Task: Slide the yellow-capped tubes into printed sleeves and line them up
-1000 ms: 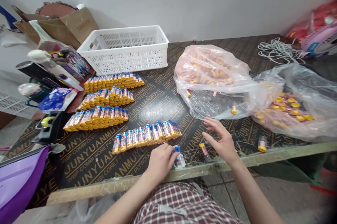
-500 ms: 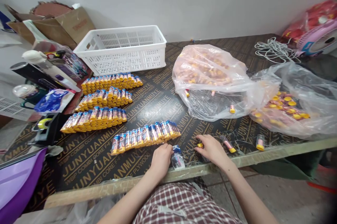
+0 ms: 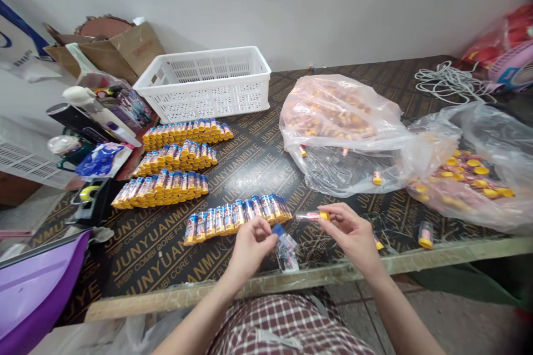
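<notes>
A clear tube with a yellow cap (image 3: 323, 215) is pinched in my right hand (image 3: 352, 233), its clear end pointing left. My left hand (image 3: 253, 244) is closed, thumb near the forefinger; anything between the fingertips is too small to make out. Just right of it lie small clear wrappers with blue parts (image 3: 286, 252). Behind my left hand runs a row of blue-and-yellow tubes (image 3: 228, 218). Three stacks of similar tubes (image 3: 164, 187) stand farther left. Another yellow-capped tube (image 3: 425, 234) rests near the front edge at the right.
A white basket (image 3: 208, 91) stands against the wall. Two plastic bags of yellow-capped pieces, one at the centre (image 3: 337, 116) and one at the right (image 3: 470, 177), lie behind my right hand. A black tape dispenser (image 3: 89, 205) and a purple bin (image 3: 45, 294) are at the left.
My right hand has lifted a yellow-capped tube off the table and turned it leftward. My left hand has drawn back slightly from the wrappers. The view has shifted a little to the left.
</notes>
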{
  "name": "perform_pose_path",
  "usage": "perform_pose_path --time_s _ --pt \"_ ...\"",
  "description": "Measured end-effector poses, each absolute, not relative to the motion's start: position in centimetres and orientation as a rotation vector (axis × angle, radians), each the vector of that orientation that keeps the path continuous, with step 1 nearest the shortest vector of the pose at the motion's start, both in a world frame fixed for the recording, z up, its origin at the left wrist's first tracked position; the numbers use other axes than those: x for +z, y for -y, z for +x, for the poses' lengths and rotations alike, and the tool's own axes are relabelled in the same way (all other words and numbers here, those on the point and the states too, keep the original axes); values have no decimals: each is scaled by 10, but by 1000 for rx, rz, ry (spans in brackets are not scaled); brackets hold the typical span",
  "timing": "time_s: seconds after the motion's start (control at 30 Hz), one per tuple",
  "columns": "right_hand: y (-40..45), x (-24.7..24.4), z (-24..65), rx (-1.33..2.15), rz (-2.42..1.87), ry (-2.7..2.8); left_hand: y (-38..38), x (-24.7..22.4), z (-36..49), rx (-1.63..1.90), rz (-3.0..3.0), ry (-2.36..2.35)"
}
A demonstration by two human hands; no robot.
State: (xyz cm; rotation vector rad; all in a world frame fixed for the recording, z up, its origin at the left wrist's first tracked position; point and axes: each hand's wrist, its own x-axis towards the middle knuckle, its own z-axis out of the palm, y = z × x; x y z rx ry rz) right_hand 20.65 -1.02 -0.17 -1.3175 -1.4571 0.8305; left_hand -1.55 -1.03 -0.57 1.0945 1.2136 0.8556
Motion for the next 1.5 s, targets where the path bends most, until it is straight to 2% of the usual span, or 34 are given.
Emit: perform_pose_path --time_s 0.13,0.3,0.63,0.9,1.07,1.27,1.5 --pt "16 7 188 880 -1156 1347 -11 7 -26 1050 771 -1154" --pt "26 7 169 768 -1119 1419 -24 11 -32 1175 538 -1135" --pt "37 -4 160 559 -1130 1531 -26 10 -34 1353 483 -1261" --pt "36 -5 153 622 -1080 1611 -20 1 -30 1320 740 -1315" --pt "30 -7 149 748 -1013 1711 -15 12 -23 1216 759 -1093" --pt "19 -8 151 575 -1038 1782 -7 16 -18 967 665 -943" --pt "14 -4 155 910 -834 1882 0 14 -15 808 691 -862"
